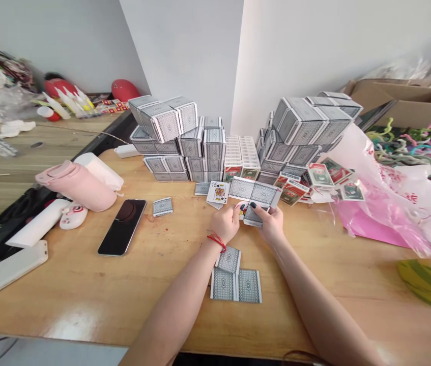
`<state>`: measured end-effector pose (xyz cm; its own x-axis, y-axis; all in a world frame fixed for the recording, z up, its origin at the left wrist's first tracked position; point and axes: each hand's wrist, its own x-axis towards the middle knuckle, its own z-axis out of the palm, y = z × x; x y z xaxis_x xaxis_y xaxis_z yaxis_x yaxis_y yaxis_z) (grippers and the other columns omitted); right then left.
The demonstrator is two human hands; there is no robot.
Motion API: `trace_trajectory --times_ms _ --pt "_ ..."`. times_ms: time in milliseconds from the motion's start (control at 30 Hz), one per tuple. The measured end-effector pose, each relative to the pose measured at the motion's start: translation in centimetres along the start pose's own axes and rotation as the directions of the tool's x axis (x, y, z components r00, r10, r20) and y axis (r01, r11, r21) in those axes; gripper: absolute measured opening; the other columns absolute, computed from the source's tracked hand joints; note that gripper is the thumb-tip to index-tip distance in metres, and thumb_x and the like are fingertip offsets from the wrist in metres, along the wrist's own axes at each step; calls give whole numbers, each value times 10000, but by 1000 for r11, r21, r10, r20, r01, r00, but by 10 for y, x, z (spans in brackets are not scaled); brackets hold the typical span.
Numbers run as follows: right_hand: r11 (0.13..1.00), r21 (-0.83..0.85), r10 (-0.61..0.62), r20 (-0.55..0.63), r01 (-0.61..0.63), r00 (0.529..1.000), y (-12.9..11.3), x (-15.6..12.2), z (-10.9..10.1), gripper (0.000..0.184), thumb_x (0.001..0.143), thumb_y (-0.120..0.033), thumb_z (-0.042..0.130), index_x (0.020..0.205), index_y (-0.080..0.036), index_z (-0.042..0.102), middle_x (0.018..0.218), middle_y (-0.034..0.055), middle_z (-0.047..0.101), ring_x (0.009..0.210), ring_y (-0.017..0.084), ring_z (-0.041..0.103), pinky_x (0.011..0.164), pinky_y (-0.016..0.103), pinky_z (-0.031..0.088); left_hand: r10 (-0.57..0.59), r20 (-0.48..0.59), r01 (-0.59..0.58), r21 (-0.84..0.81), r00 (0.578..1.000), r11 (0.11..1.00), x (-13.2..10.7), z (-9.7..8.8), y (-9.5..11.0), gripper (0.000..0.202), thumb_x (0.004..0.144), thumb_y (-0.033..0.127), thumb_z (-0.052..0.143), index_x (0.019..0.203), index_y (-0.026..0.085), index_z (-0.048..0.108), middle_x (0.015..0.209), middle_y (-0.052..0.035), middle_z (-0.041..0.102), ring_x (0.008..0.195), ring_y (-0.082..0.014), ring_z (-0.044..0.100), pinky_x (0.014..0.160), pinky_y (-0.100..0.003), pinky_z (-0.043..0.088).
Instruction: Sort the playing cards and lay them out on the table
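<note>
Both hands meet mid-table over a small card stack [252,215], just in front of the box wall. Left hand [225,223] has its fingers curled onto the stack's left edge. Right hand [272,223] pinches it from the right, with the dark-nailed thumb on top. The stack is mostly covered by fingers, so the card count is unreadable. A sliver of red print shows at the left edge, but I can't tell which card it is.

3 face-down piles [235,278] lie near the wrists, the top one partly under the left forearm. A face-up king [218,192] sits just beyond the hands. The stacked card boxes [184,137] run along the wall, and their printing is too small to read. A phone [122,226] lies left, screen dark. A pink bag [383,208] sits right and is cut off at the frame edge.
</note>
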<state>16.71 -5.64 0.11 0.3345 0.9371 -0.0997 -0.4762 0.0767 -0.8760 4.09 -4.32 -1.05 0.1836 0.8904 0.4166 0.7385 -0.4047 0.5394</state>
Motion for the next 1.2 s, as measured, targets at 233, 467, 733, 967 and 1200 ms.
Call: trace_trajectory --times_ms 233,467,733,967,1200 --pt "998 -39 -41 20 42 999 -3 0 -3 363 553 -284 766 875 -192 626 813 36 695 715 209 649 646 351 540 3 -60 0 43 998 999 -2 0 0 435 903 361 255 783 161 623 562 -67 600 533 -140 544 524 -251 328" --pt "994 -92 -60 32 63 998 -4 3 -7 349 544 -322 759 850 -223 623 809 20 691 732 207 642 643 339 529 2 -91 2 46 996 999 -4 -1 -2 437 901 359 252 749 159 609 559 -71 597 527 -135 539 531 -247 341" --pt "987 -115 -109 40 113 993 -6 -1 -5 275 553 -303 755 785 -228 628 797 9 687 725 196 637 658 337 523 15 -112 -10 42 994 999 -5 -3 -2 434 901 352 255 739 157 607 559 -71 592 527 -134 532 535 -250 345" --pt "991 -105 -83 39 87 996 -8 0 -8 292 525 -292 768 771 -228 625 779 9 686 741 208 641 640 338 523 19 -117 -12 57 993 998 -7 -4 -4 456 903 366 235 741 162 610 548 -72 584 539 -136 536 546 -247 357" --pt "998 -57 -31 58 35 998 -10 3 -13 278 517 -261 776 760 -228 644 744 4 690 701 199 642 650 343 525 -14 -129 18 30 992 999 -7 -7 -7 470 898 377 237 732 158 617 564 -82 588 546 -144 546 553 -251 367"
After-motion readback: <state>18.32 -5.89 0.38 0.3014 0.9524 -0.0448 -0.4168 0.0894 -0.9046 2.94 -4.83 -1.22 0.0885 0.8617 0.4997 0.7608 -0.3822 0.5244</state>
